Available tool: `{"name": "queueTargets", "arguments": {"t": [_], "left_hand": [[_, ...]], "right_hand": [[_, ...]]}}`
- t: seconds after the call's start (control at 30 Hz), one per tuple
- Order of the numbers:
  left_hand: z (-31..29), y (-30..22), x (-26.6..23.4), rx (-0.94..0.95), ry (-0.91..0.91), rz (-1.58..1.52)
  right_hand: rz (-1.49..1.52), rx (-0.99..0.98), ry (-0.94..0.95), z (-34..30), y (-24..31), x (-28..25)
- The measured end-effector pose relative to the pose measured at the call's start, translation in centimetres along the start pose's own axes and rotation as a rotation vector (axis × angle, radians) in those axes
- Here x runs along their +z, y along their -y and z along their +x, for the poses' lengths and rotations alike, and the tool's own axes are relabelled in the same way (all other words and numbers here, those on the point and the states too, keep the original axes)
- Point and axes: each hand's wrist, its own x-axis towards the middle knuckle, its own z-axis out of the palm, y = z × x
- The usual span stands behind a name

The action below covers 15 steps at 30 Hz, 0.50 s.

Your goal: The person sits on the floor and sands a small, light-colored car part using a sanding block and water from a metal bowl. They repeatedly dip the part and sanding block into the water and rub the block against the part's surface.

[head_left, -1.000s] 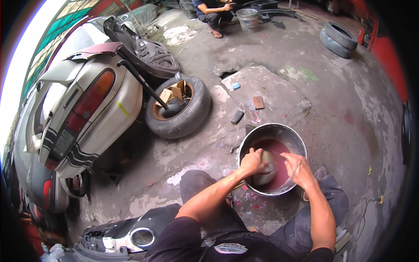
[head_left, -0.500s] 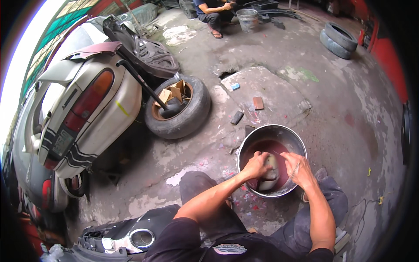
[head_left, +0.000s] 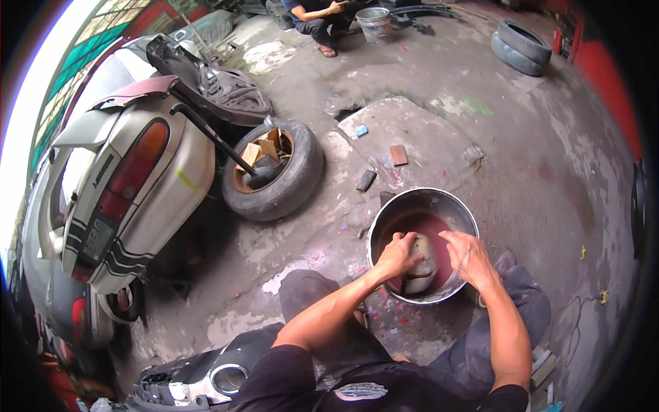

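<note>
Between my knees stands a round bucket point(head_left: 439, 198) with a dark inner wall, a pale rim and murky reddish liquid inside. My left hand point(head_left: 400, 255) reaches over its left side, fingers closed on a smooth, rounded, pale grey-beige piece point(head_left: 425, 264) in the bucket. Part of that piece is hidden by the hand, so its exact kind is unclear. On the bucket's right side, my right hand point(head_left: 468, 255) has its fingers bent together, the tips above the liquid and apart from the piece. Whatever those fingers may hold is too small to make out.
Beyond the bucket lie a dark block point(head_left: 366, 180), a reddish-brown block point(head_left: 399, 155) and a blue block point(head_left: 361, 131). A tyre point(head_left: 307, 161) holding wood scraps sits beside a white car body part point(head_left: 165, 199). Another person point(head_left: 317, 20) crouches near a pail point(head_left: 374, 27). Stacked tyres point(head_left: 522, 49) stand far right.
The view has shifted slightly, so the floor objects appear further left. Both hands stay over the bucket, the left on the pale piece, with only small finger movement.
</note>
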Motion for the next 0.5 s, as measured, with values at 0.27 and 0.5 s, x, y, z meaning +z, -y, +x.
{"name": "queueTargets", "arguments": {"t": [0.27, 0.5], "left_hand": [[0.4, -0.3, -1.3, 0.020, 0.051, 0.214], [0.8, 1.6, -0.9, 0.077, 0.023, 0.279]], "right_hand": [[0.046, -0.010, -0.045, -0.5, -0.1, -0.4], [0.232, 0.101, -0.020, -0.3, 0.4, -1.1]]}}
